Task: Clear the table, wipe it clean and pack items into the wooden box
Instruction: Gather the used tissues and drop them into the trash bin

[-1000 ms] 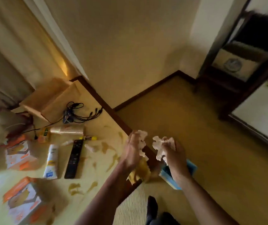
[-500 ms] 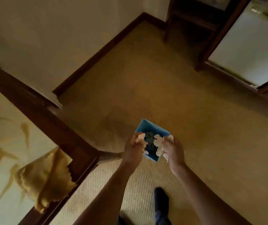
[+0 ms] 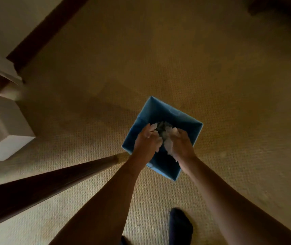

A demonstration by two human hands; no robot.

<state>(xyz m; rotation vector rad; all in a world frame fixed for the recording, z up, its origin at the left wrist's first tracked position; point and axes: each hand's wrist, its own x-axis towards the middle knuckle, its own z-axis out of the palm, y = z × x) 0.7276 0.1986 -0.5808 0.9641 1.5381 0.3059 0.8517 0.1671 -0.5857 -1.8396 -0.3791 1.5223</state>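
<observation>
A blue square bin (image 3: 190,124) stands open on the carpet just below the middle of the view. Both my hands reach down into its mouth. My left hand (image 3: 145,141) grips crumpled white tissue (image 3: 154,128) that sticks out past its fingers. A second wad of white tissue (image 3: 169,145) is held in my right hand (image 3: 182,145). More crumpled scraps (image 3: 162,127) lie dark in the bin between my hands. The table top and the wooden box are out of view.
A dark wooden table leg (image 3: 53,179) slants from the lower left to the bin's left corner. A pale box-like object (image 3: 8,138) stands at the left. My foot in a dark sock (image 3: 180,225) is below the bin. A dark baseboard (image 3: 44,27) runs along the wall.
My view swung from the table down to the floor. Both hands carried the tissue wads from table height down into the mouth of the blue bin.
</observation>
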